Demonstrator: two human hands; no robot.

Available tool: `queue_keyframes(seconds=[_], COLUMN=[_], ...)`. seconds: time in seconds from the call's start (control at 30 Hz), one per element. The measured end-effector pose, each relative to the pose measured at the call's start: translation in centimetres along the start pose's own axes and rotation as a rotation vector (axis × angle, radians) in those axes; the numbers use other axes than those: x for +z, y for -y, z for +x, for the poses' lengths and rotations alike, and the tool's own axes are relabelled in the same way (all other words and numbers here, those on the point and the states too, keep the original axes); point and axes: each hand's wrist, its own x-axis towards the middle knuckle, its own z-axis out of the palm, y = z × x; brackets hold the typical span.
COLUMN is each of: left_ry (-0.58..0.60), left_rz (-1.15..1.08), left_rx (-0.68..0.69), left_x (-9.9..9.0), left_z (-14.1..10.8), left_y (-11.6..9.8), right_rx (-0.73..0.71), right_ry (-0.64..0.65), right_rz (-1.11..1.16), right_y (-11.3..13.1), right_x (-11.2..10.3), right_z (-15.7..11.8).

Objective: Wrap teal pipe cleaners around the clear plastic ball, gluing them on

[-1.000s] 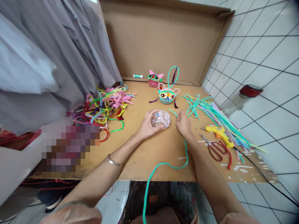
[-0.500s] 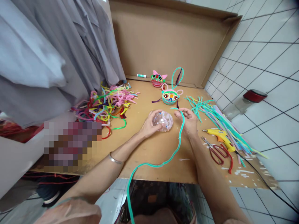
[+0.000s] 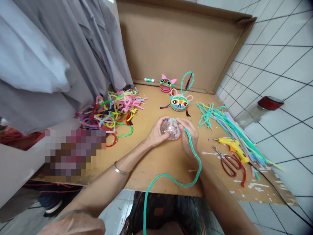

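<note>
A clear round ball (image 3: 170,129) with small blue marks is gripped by my left hand (image 3: 156,133), its fingers curled round the left side. Against the ball's right side, my right hand (image 3: 188,134) pinches one end of a long teal fuzzy stem (image 3: 197,168). From there the stem curves down over the table and hangs past its front edge. Behind my hands stands a decorated ball (image 3: 179,102) with a face, pink loops, a teal loop and dark tassels. A red-faced ball (image 3: 166,84) with pink ears sits farther back.
Tangled colourful stems (image 3: 114,111) lie at the left. On the right are bundled stems (image 3: 230,129), a yellow glue gun (image 3: 232,147) with a black cord, and red-handled scissors (image 3: 228,163). A marker (image 3: 149,80) lies near the cardboard backboard (image 3: 181,45).
My right hand has moved left to the ball, bringing the teal stem's end against it. The stem's hanging length has shifted right. The view has shifted slightly.
</note>
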Motion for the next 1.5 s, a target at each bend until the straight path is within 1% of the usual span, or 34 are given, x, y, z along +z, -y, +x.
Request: queue_keyframes(seconds=[0.13,0.33,0.4,0.57,0.77,0.87,1.0,1.07,1.13,1.23,1.3,1.4,1.5], left_ry=[-0.027,-0.026,-0.020,-0.024,-0.030,-0.081,-0.202,-0.218,-0.185,-0.086,-0.038,-0.041,-0.080], left_rz=[-0.011,-0.010,-0.009,0.002,0.028,0.052,0.102,0.115,0.145,0.231,0.285,0.352,0.400], left_rx=[0.010,0.050,0.057,0.079,0.175,0.193,0.214,0.249,0.283,0.293,0.282,0.287,0.309], left_x=[0.1,0.2,0.2,0.3,0.1,0.1,0.0,-0.2,-0.7,-1.6,-2.0,-1.9,-1.4], left_z=[0.0,0.0,-0.1,-0.1,0.0,-0.1,-0.2,0.0,0.2,0.7,0.9,0.9,0.7], left_y=[0.0,0.0,0.0,0.0,0.3,0.3,-0.1,-0.4,-0.7,-1.2,-1.4,-1.4,-0.9], right_rx=[0.031,0.144,0.148,0.073,-0.040,-0.136,-0.215,-0.236,-0.246,-0.202,-0.138,-0.072,-0.061], right_ry=[0.027,-0.025,-0.026,-0.005,-0.021,-0.030,-0.050,-0.046,-0.040,-0.049,-0.093,-0.184,-0.217], right_rz=[0.014,0.106,0.114,0.094,0.117,0.105,0.103,0.097,0.106,0.151,0.173,0.197,0.206], right_y=[-0.2,0.7,0.5,-0.7,-1.6,-1.8,-1.7,-1.6,-1.5,-1.1,-0.8,-0.5,-0.5], right_x=[0.1,0.1,0.1,0.4,0.8,1.0,1.3,1.3,1.3,1.4,1.5,1.8,2.0], right_z=[-0.4,-1.0,-1.1,-1.5,-1.7,-1.6,-1.6,-1.6,-1.6,-1.8,-1.9,-2.1,-2.3])
